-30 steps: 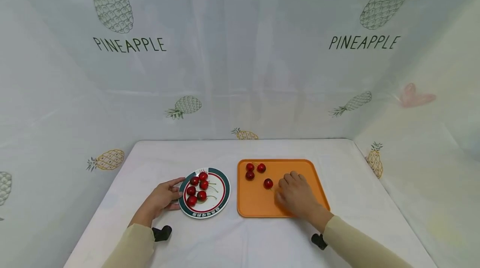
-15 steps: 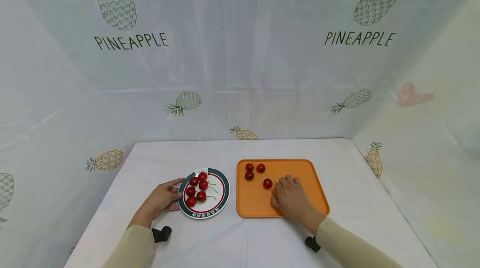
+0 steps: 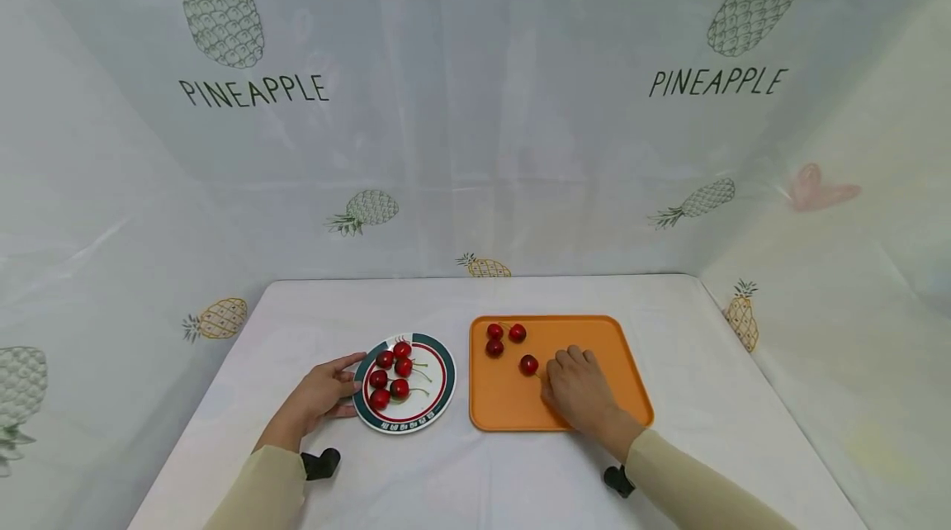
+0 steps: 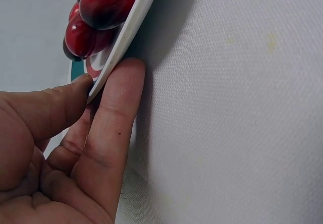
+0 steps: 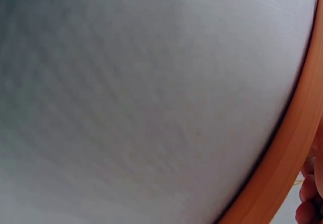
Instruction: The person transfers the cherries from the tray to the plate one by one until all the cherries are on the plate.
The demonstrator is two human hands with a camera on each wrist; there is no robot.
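My left hand (image 3: 321, 391) pinches the left rim of a white plate (image 3: 438, 377) with a green and red border. Seen in the left wrist view, the thumb (image 4: 60, 105) lies on top of the rim and a finger (image 4: 118, 98) supports it from below. Several red cherries (image 3: 399, 388) with stems lie on the plate. Over the orange tray (image 3: 501, 406), my right hand (image 3: 583, 390) has its fingers bent downward beside a single cherry (image 3: 528, 365). That cherry's stem points at the fingertips; whether they grip it is hidden.
Three more cherries (image 3: 494, 347) sit together in the tray's back left corner. Plate and tray stand side by side on a table covered with white cloth (image 3: 357, 489). Behind hangs a pineapple-print curtain (image 3: 475, 101).
My right hand has shifted left toward the single cherry, which has moved very slightly left. My left hand and the plate stay in place.
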